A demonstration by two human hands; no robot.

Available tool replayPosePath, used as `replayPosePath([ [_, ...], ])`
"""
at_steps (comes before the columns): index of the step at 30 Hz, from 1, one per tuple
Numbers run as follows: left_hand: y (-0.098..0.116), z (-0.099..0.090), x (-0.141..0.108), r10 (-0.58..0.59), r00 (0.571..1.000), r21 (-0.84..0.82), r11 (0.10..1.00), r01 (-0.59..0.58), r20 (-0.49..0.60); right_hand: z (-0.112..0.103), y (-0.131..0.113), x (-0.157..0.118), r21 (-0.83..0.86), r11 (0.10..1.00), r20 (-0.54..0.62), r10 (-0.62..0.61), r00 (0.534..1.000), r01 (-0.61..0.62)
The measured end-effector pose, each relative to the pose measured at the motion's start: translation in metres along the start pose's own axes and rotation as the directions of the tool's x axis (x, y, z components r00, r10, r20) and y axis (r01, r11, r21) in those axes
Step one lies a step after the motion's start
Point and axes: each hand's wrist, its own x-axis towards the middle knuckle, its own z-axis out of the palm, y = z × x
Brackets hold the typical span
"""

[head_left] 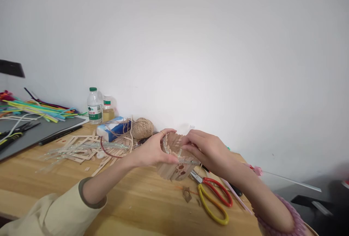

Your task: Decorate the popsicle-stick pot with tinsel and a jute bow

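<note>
One wooden-stick piece point(172, 171) is clasped by fingers of left hand point(156, 150) | touched by right hand point(209, 148), fingers bent, grip unclear | scissors point(200, 180) laid nearby on desk point(136, 199)

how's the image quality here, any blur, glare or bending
head view: wall brightest mid-frame, dimmer toward the edges; soft shadow beside the bottle; right hand and wooden piece look slightly smeared; no harsh glare stands out, bending hard to judge
</note>
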Motion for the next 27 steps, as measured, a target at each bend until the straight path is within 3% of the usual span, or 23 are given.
replayPosePath([
  [6, -0.005, -0.001, -0.001, 0.046, 0.995, -0.024, 0.999, -0.048, -0.089, -0.001, -0.003, 0.000, -0.010, 0.998, 0.079, 0.063, 0.995, -0.062],
  [10, -0.010, 0.001, 0.002, 0.043, 0.980, -0.150, 0.986, -0.073, -0.193, 0.001, -0.010, -0.009, -0.162, 0.986, -0.085, 0.017, 0.996, -0.030],
  [13, -0.011, 0.003, 0.004, 0.008, 0.963, -0.184, 0.981, -0.059, -0.270, 0.007, -0.014, -0.016, -0.259, 0.966, -0.226, -0.068, 0.972, 0.007],
  [17, -0.013, 0.004, 0.004, -0.020, 0.934, -0.165, 0.985, -0.042, -0.356, 0.012, -0.016, -0.020, -0.333, 0.942, -0.279, -0.126, 0.952, 0.027],
  [21, -0.011, 0.007, 0.003, -0.033, 0.912, -0.160, 0.986, -0.036, -0.409, 0.019, -0.016, -0.021, -0.346, 0.936, -0.275, -0.164, 0.947, 0.061],
  [27, -0.009, 0.012, 0.001, -0.051, 0.880, -0.148, 0.989, -0.022, -0.471, 0.040, -0.021, -0.019, -0.218, 0.976, -0.429, -0.098, 0.898, 0.002],
])
